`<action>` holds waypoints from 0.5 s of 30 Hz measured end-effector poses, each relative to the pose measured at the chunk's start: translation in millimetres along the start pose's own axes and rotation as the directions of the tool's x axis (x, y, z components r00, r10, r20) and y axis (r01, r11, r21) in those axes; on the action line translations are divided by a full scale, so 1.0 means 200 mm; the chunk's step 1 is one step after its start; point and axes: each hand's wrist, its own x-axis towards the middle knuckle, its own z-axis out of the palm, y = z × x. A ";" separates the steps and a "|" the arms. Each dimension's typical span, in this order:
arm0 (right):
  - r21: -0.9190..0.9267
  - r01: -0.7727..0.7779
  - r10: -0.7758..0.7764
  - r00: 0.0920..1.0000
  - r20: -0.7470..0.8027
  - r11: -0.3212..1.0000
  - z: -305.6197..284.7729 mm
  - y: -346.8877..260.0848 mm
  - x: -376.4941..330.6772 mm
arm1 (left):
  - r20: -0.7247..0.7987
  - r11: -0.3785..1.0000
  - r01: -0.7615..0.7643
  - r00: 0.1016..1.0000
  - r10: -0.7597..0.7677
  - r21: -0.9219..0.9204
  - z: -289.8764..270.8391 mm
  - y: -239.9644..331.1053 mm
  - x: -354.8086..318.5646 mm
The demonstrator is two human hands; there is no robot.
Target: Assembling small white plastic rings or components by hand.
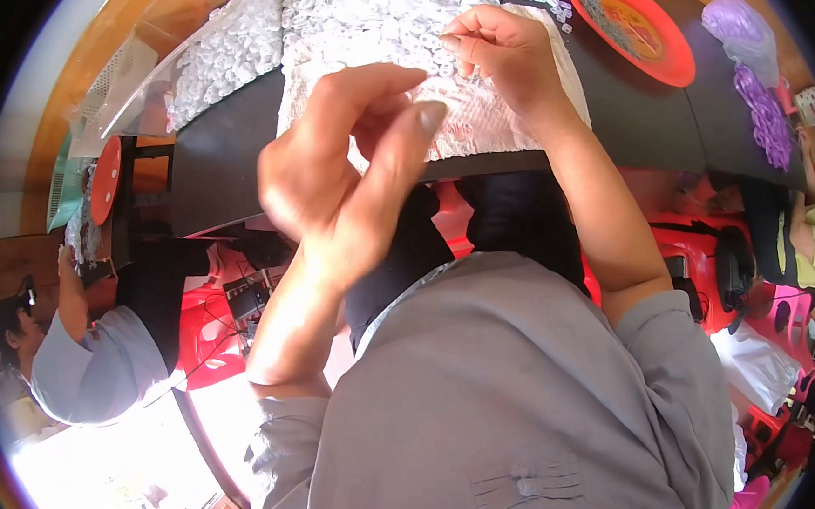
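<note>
My left hand (336,156) is raised in front of the near edge of a white cloth (552,106), thumb and forefinger apart, with nothing visible between them. Its other fingers curl behind and show only in part. Over the right side of the cloth, my right hand (517,56) pinches thumb against fingers; whatever sits in that pinch is too small to make out. Just left of the right fingertips spreads a heap of small white and clear plastic pieces (356,20), some lying loose at the far right.
A clear tray (141,89) with many white pieces stands at the left. On the dark table (637,124), a red plate (671,66) holds small metal pieces. Beyond it are a purple bag (739,24) and a purple chain (763,121). Other people sit on both sides.
</note>
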 end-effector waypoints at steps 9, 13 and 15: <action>0.016 0.004 -0.005 0.999 0.044 1.000 0.00 0.00 -0.02 | 0.007 0.936 0.235 0.970 -0.245 0.262 -0.04 -0.48 -0.16; 0.005 0.009 -0.009 0.999 0.043 1.000 0.01 -0.01 -0.01 | 0.032 0.916 0.158 0.983 -0.183 0.368 -0.03 -0.47 -0.16; -0.036 0.038 -0.037 0.998 0.041 0.999 0.03 0.01 -0.02 | 0.026 0.918 0.157 0.984 -0.178 0.363 -0.04 -0.49 -0.17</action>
